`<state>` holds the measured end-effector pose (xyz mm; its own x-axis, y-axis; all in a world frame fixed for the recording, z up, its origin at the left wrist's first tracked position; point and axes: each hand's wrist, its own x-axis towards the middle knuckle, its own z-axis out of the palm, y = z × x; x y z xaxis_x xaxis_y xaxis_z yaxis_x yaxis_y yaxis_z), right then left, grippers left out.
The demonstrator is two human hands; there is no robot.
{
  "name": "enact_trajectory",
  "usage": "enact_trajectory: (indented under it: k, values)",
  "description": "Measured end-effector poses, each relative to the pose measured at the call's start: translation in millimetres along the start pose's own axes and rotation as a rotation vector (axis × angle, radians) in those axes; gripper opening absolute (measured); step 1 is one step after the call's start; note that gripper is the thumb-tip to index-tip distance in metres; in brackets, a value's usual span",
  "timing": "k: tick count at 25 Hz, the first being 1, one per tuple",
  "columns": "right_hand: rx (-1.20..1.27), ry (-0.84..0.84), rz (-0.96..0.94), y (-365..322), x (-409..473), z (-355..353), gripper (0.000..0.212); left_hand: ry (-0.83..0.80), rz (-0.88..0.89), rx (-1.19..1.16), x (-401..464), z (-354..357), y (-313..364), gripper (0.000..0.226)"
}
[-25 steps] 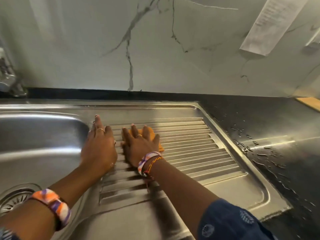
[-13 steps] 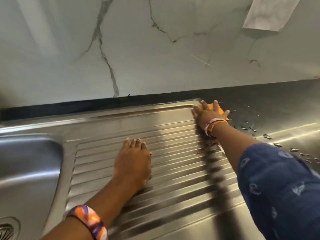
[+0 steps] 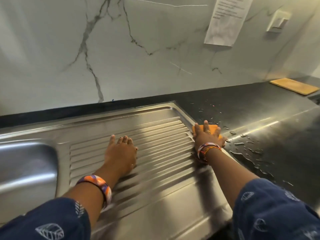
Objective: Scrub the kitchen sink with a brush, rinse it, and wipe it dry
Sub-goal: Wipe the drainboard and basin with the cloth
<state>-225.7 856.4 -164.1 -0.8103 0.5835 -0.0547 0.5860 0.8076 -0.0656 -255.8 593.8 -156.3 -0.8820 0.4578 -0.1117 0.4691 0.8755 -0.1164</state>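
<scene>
Wiping stage: your right hand presses orange cloth flat at ribbed steel drainboard edge; left hand flat, empty. Droplets remain on black worktop.

The right hand, pressing the orange cloth, now sits lower along the drainboard's right rim, partly over the wet desk.

The sheet of paper on the wall carries printed lines too blurred to read.
</scene>
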Motion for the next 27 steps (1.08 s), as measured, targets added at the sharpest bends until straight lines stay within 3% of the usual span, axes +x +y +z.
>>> enact_trajectory:
  k: [10,13,16,22,27]
  values:
    - [-0.002,-0.137,0.319,66.9,-154.3,-16.3,0.06,0.055,-0.045,-0.213,-83.0,22.4,-44.6,0.061]
    - [0.001,-0.248,0.237,64.6,-167.2,-16.3,0.057,-0.001,-0.074,-0.244,-115.0,21.4,-67.3,0.068]
    - [0.115,-0.174,0.248,40.5,-195.8,-8.3,0.048,-0.106,-0.085,-0.31,-146.6,25.7,-94.6,0.073]
    - [0.182,-0.108,0.08,-43.6,-286.0,-3.3,0.043,-0.324,0.189,-0.436,-204.5,32.8,-129.6,0.034]
    - [0.122,-0.083,-0.081,-115.9,-351.5,8.6,0.042,-0.455,0.267,-0.545,-238.0,28.0,-160.0,0.03]
